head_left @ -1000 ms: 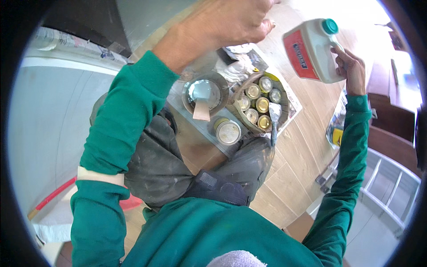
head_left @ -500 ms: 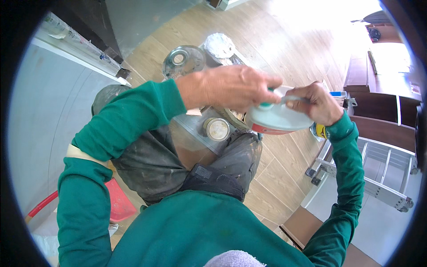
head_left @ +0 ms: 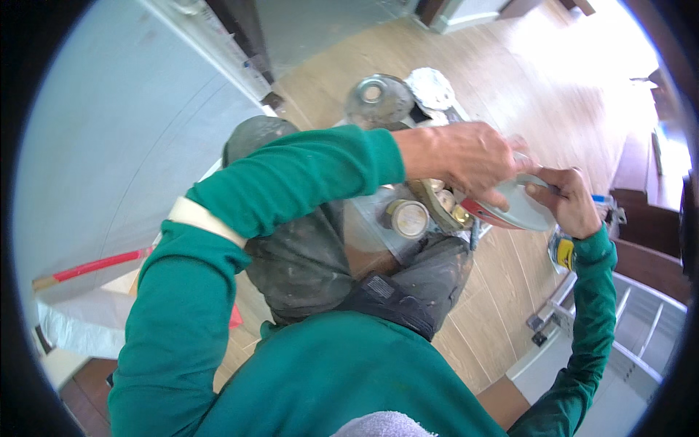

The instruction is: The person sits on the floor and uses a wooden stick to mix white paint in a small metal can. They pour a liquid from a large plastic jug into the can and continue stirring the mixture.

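1. Jug (head_left: 531,211), red-labelled, is held tilted near the tins (head_left: 461,214).
2. My right hand (head_left: 574,202) clasps its right side, fingers closed.
3. My left hand (head_left: 466,160) covers its other end; I cannot tell whether those fingers pinch anything.

The jug (head_left: 530,207) sits between the left hand (head_left: 470,156) and the right hand (head_left: 571,200), with the basket (head_left: 428,198) and the cans (head_left: 460,213) in it to its left. Left of the basket stands the tin (head_left: 408,218); farther from the person lies the disc (head_left: 377,102), the bundle (head_left: 431,89) just right of it. The ladder (head_left: 641,320) is right of the right forearm (head_left: 590,291).
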`<act>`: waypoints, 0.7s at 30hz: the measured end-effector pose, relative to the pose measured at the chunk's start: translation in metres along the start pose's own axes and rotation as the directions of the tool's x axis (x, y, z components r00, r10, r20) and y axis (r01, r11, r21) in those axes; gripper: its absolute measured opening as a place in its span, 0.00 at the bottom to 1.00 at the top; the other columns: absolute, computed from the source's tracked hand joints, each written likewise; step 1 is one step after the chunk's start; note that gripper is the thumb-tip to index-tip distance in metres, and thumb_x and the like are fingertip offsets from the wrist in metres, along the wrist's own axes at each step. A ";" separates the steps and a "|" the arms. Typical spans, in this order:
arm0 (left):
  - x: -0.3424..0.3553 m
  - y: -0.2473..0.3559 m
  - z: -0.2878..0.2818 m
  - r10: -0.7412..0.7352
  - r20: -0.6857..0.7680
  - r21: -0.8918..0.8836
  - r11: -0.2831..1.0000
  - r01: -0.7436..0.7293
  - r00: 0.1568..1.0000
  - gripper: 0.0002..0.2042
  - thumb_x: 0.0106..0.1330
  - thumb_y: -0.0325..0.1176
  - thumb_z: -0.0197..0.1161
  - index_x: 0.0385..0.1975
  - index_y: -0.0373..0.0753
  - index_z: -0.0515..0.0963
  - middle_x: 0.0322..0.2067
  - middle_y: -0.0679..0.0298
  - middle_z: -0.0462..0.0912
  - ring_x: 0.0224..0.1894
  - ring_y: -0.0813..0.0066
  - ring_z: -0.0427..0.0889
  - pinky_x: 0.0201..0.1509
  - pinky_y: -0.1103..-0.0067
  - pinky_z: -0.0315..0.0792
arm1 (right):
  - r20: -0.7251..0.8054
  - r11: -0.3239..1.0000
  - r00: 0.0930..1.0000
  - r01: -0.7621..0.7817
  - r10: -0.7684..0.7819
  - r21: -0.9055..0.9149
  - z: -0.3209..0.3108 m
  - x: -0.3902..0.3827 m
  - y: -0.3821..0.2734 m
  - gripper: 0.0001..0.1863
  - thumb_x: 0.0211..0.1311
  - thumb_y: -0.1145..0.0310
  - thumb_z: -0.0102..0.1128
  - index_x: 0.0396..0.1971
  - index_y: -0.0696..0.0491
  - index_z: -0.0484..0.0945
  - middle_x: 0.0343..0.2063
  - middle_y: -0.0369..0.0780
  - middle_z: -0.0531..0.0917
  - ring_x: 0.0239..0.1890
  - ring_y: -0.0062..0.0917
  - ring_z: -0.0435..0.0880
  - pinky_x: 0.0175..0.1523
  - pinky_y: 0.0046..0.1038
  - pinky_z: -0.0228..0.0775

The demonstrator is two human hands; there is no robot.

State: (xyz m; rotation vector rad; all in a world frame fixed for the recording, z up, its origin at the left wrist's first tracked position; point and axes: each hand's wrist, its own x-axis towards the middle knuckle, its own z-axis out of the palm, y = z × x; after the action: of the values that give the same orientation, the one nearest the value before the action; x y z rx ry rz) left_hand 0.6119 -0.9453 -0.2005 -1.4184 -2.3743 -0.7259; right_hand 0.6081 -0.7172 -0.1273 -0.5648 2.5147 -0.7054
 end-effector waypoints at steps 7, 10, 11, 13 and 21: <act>-0.013 -0.009 -0.007 0.121 0.172 0.012 0.992 -0.124 0.978 0.11 0.56 0.29 0.68 0.38 0.36 0.80 0.42 0.51 0.80 0.47 0.55 0.85 0.52 0.66 0.83 | 0.043 0.987 0.994 0.104 -0.100 -0.122 0.001 0.006 -0.001 0.13 0.60 0.68 0.69 0.42 0.60 0.87 0.26 0.53 0.86 0.28 0.39 0.89 0.38 0.35 0.78; -0.016 -0.011 -0.011 0.051 0.185 0.042 0.997 -0.060 0.981 0.12 0.52 0.29 0.68 0.36 0.34 0.80 0.40 0.51 0.81 0.45 0.53 0.85 0.50 0.66 0.83 | 0.059 0.976 0.982 0.183 -0.177 -0.121 0.007 0.015 -0.006 0.13 0.60 0.67 0.69 0.41 0.59 0.87 0.26 0.53 0.85 0.29 0.43 0.88 0.38 0.37 0.78; -0.017 -0.013 -0.012 0.014 0.182 0.017 1.000 -0.017 0.983 0.12 0.51 0.30 0.68 0.34 0.34 0.81 0.38 0.50 0.82 0.43 0.52 0.86 0.48 0.65 0.82 | 0.067 0.977 0.985 0.166 -0.159 -0.131 0.009 0.017 -0.008 0.13 0.60 0.67 0.69 0.41 0.59 0.87 0.26 0.54 0.85 0.29 0.43 0.88 0.38 0.37 0.78; -0.019 -0.017 -0.013 -0.092 0.272 -0.051 0.993 0.110 0.958 0.11 0.49 0.33 0.68 0.29 0.32 0.81 0.32 0.48 0.83 0.39 0.50 0.86 0.45 0.65 0.82 | 0.096 0.981 0.989 0.125 -0.111 -0.145 0.014 0.018 -0.011 0.13 0.60 0.67 0.68 0.41 0.59 0.88 0.25 0.54 0.85 0.29 0.42 0.88 0.39 0.37 0.79; -0.007 -0.049 -0.021 -0.534 -0.052 -0.151 0.839 0.522 0.844 0.23 0.52 0.49 0.68 0.18 0.28 0.81 0.19 0.41 0.80 0.25 0.46 0.84 0.35 0.62 0.80 | -0.087 0.998 0.995 0.035 -0.038 -0.046 0.023 0.027 -0.026 0.15 0.63 0.64 0.65 0.38 0.63 0.87 0.25 0.56 0.84 0.28 0.47 0.87 0.39 0.40 0.78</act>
State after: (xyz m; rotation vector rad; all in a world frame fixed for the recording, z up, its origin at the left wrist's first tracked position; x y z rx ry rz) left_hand 0.5724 -0.9814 -0.2000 -0.7260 -2.7061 -1.0703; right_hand 0.6051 -0.7600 -0.1383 -0.6090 2.6134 -0.7039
